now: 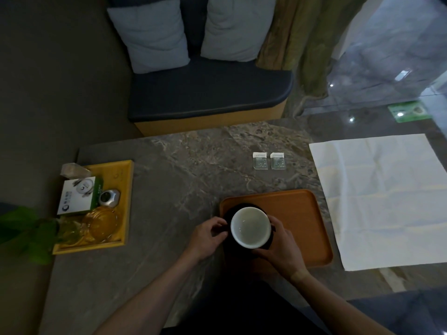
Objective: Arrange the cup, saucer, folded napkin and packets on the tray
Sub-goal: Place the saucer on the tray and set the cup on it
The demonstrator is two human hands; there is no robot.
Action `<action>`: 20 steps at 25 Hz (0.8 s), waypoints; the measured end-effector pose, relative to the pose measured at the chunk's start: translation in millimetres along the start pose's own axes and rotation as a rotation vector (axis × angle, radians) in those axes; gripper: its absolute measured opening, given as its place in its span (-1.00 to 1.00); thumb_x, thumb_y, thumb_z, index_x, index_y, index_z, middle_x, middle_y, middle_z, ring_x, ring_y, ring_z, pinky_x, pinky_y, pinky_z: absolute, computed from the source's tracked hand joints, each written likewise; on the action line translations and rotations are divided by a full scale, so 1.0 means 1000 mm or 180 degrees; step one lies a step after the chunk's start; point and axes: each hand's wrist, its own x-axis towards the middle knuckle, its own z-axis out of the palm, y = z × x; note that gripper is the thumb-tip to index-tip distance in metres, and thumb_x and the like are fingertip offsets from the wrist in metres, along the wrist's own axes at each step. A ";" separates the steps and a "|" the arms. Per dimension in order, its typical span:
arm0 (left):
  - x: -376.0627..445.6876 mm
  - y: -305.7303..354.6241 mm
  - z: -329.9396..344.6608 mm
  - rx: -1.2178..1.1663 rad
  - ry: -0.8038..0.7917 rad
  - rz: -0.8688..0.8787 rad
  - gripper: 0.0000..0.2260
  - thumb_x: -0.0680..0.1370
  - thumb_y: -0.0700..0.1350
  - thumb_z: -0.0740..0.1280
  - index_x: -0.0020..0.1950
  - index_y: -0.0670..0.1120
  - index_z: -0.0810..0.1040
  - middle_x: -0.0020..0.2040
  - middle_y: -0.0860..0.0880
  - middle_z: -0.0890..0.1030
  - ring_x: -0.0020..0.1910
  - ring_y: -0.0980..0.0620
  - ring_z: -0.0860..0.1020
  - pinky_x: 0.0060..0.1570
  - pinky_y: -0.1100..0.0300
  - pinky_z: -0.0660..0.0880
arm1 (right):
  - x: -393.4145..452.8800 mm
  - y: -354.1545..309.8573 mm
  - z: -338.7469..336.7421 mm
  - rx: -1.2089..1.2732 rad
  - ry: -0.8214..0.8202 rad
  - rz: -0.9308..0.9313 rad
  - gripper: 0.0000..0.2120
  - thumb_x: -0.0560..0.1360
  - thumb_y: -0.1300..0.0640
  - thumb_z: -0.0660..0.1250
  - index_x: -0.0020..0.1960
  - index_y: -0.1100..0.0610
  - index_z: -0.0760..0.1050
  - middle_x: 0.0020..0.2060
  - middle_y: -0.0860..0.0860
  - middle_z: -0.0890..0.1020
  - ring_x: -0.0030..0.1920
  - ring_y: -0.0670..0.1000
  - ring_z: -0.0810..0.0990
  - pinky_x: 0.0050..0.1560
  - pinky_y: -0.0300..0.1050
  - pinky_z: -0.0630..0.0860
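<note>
A cup, dark outside and white inside, stands on a dark saucer at the left end of the orange tray. My left hand grips the cup's left side, where the handle seems to be. My right hand curls round its right side. Two small packets lie side by side on the table beyond the tray. A white napkin lies spread flat, unfolded, to the right of the tray.
The stone table also bears a yellow tray at the left with a white box, a small silver object, glassware and a plant's leaves. A dark bench with two grey cushions stands behind the table.
</note>
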 end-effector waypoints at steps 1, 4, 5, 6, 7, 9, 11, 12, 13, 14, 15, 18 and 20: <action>0.000 -0.002 0.000 0.0009 -0.0018 -0.0025 -0.80 0.47 -0.23 0.45 0.08 -0.10 0.61 -0.05 0.00 0.64 -0.04 0.08 0.59 0.01 0.28 0.46 | 0.000 0.001 0.001 -0.0007 -0.0018 0.0017 -0.04 0.07 -0.29 0.55 0.37 -0.29 0.16 0.18 -0.21 0.49 0.22 -0.03 0.42 0.01 -0.09 0.47; 0.000 -0.008 0.001 0.0057 -0.0064 -0.0051 -0.79 0.46 -0.21 0.46 0.08 -0.09 0.61 -0.01 -0.04 0.66 0.00 0.03 0.60 0.08 0.16 0.50 | 0.000 0.002 0.004 -0.0042 -0.0085 0.0022 -0.04 0.09 -0.31 0.55 0.37 -0.29 0.16 0.24 -0.21 0.49 0.24 -0.06 0.40 0.01 -0.09 0.47; 0.001 -0.009 0.002 0.0070 -0.0056 -0.0058 -0.79 0.46 -0.21 0.46 0.08 -0.09 0.61 -0.01 -0.03 0.66 0.00 0.03 0.60 0.08 0.16 0.50 | 0.000 0.002 0.004 -0.0045 -0.0106 0.0038 -0.04 0.09 -0.31 0.55 0.38 -0.29 0.15 0.25 -0.21 0.49 0.25 -0.06 0.40 0.00 -0.10 0.46; 0.001 -0.010 0.002 0.0077 -0.0044 -0.0063 -0.79 0.46 -0.21 0.46 0.07 -0.07 0.61 -0.02 -0.02 0.66 -0.01 0.04 0.60 0.07 0.18 0.49 | 0.000 0.003 0.004 -0.0040 -0.0123 0.0055 -0.04 0.10 -0.32 0.54 0.38 -0.30 0.15 0.26 -0.21 0.49 0.26 -0.06 0.39 -0.01 -0.12 0.45; 0.002 -0.011 0.002 0.0083 -0.0035 -0.0063 -0.80 0.46 -0.21 0.46 0.07 -0.07 0.61 -0.02 -0.01 0.65 -0.01 0.06 0.60 0.06 0.19 0.49 | 0.001 0.003 0.005 -0.0034 -0.0130 0.0062 -0.04 0.10 -0.32 0.54 0.38 -0.30 0.14 0.26 -0.21 0.49 0.26 -0.07 0.38 -0.01 -0.13 0.44; 0.004 -0.013 0.003 0.0126 -0.0043 -0.0070 -0.79 0.46 -0.19 0.46 0.07 -0.05 0.61 -0.02 0.00 0.65 -0.02 0.06 0.60 0.04 0.20 0.49 | 0.003 0.003 0.004 -0.0064 -0.0144 0.0075 -0.05 0.09 -0.34 0.52 0.37 -0.31 0.14 0.25 -0.20 0.50 0.27 -0.06 0.37 -0.02 -0.13 0.44; 0.006 -0.015 0.002 0.0225 -0.0064 -0.0057 -0.79 0.46 -0.16 0.46 0.07 -0.03 0.61 -0.01 0.01 0.65 -0.01 0.06 0.60 0.04 0.19 0.49 | 0.005 0.004 0.003 -0.0119 -0.0165 0.0069 -0.05 0.09 -0.35 0.51 0.37 -0.34 0.13 0.23 -0.19 0.52 0.26 -0.05 0.38 -0.03 -0.11 0.45; 0.007 -0.016 0.002 0.0269 -0.0073 -0.0043 -0.79 0.46 -0.15 0.46 0.08 -0.02 0.61 0.00 0.00 0.66 -0.01 0.06 0.60 0.04 0.19 0.49 | 0.006 0.004 0.003 -0.0146 -0.0181 0.0067 -0.05 0.10 -0.35 0.51 0.36 -0.35 0.12 0.21 -0.19 0.52 0.25 -0.04 0.38 -0.04 -0.10 0.44; 0.007 -0.017 0.002 0.0295 -0.0079 -0.0039 -0.79 0.46 -0.14 0.46 0.08 -0.01 0.61 0.02 0.00 0.66 -0.01 0.06 0.60 0.04 0.18 0.50 | 0.007 0.004 0.002 -0.0175 -0.0197 0.0069 -0.06 0.10 -0.35 0.51 0.36 -0.36 0.10 0.20 -0.19 0.53 0.25 -0.03 0.38 -0.06 -0.09 0.44; 0.008 -0.018 0.002 0.0303 -0.0076 -0.0038 -0.79 0.46 -0.13 0.46 0.08 -0.01 0.61 0.03 0.00 0.66 -0.01 0.06 0.60 0.05 0.17 0.50 | 0.008 0.004 0.002 -0.0209 -0.0209 0.0066 -0.06 0.10 -0.36 0.51 0.36 -0.37 0.10 0.19 -0.19 0.53 0.25 -0.03 0.37 -0.07 -0.10 0.43; 0.008 -0.019 0.002 0.0302 -0.0067 -0.0037 -0.79 0.46 -0.13 0.46 0.08 -0.01 0.62 0.03 0.00 0.66 -0.01 0.06 0.60 0.05 0.17 0.50 | 0.009 0.004 0.002 -0.0243 -0.0222 0.0063 -0.06 0.10 -0.36 0.50 0.36 -0.37 0.10 0.19 -0.19 0.54 0.25 -0.03 0.37 -0.07 -0.10 0.42; 0.007 -0.022 0.004 0.0255 -0.0047 -0.0058 -0.79 0.46 -0.14 0.46 0.09 -0.01 0.62 0.04 0.01 0.66 -0.01 0.09 0.60 0.05 0.19 0.50 | 0.011 0.005 0.000 -0.0291 -0.0281 0.0049 -0.07 0.09 -0.39 0.47 0.35 -0.35 0.11 0.18 -0.20 0.54 0.27 -0.02 0.37 -0.03 -0.06 0.45; 0.006 -0.023 0.005 0.0211 -0.0035 -0.0080 -0.80 0.46 -0.15 0.46 0.08 -0.02 0.62 0.02 0.01 0.66 -0.03 0.11 0.60 0.02 0.25 0.49 | 0.012 0.005 -0.002 -0.0316 -0.0332 0.0040 -0.08 0.08 -0.40 0.44 0.34 -0.34 0.11 0.17 -0.21 0.54 0.27 -0.02 0.36 -0.03 -0.05 0.44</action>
